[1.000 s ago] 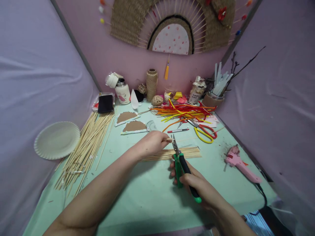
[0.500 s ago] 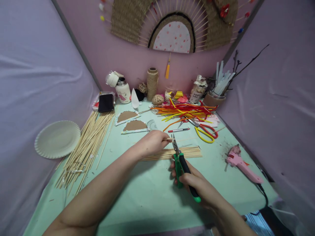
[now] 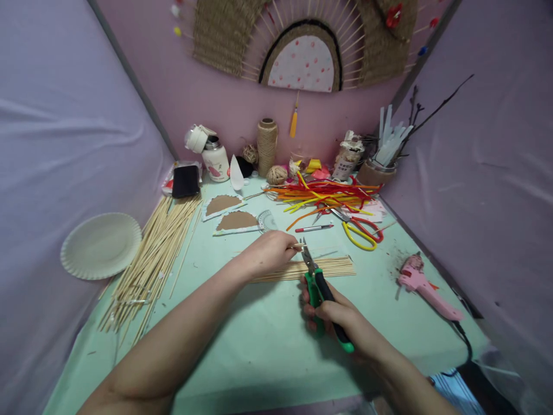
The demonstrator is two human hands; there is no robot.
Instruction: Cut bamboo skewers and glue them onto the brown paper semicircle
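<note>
My left hand [image 3: 276,251] is closed on thin bamboo sticks [image 3: 295,246], whose short ends poke out past the fingertips. My right hand [image 3: 332,314] grips green-and-black-handled pliers [image 3: 320,285]. Their metal jaws point up and away, right at the stick ends by my left fingertips. Below both hands' meeting point lies a flat row of bamboo sticks [image 3: 334,266], partly covered by my left hand. Just right of the jaws a thin pale stick piece [image 3: 329,252] is faintly visible on the table.
Left, a large pile of bamboo sticks [image 3: 159,248] lies beside a white plate [image 3: 101,246]. Scissors [image 3: 362,235], a pen [image 3: 314,228] and colourful pipe cleaners [image 3: 319,195] lie behind the hands. A pink glue gun [image 3: 427,291] with its cord is at right. Two half-round cardboard pieces [image 3: 237,221] lie beyond.
The thin stick length reaching right from the pliers' jaws has dropped lower, apart from my left hand's sticks. The jaws look slightly wider apart. Both hands stay nearly in place.
</note>
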